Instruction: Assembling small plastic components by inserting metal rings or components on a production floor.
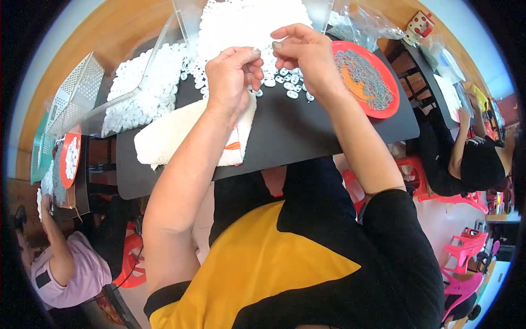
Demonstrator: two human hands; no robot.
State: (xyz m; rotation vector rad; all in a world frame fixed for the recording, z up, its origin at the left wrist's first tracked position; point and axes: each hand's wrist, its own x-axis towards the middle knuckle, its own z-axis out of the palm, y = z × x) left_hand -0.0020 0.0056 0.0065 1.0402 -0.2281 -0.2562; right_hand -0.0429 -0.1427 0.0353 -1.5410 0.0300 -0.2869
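Over the far part of the table, my left hand (233, 74) has its thumb and index finger pinched together, the other fingers curled. Facing it, my right hand (309, 57) is bent into a pinch as well. Anything between the fingertips is too small or too washed out to make out. Just beyond and below both hands lie small white oval plastic pieces (292, 94) with holes, spilling from a big overexposed white heap (246, 22). Right of my right hand sits a red plate (383, 113) of thin metal pins (364, 71). A folded cream towel (181, 131) lies under my left forearm.
Another white heap (134, 88) lies left, by a clear plastic bin wall (153, 60). A white perforated basket (76, 90) stands farther left. Clear bags (367, 27) lie behind the plate. People work at left (71, 268) and right (482, 164), near red stools (131, 263).
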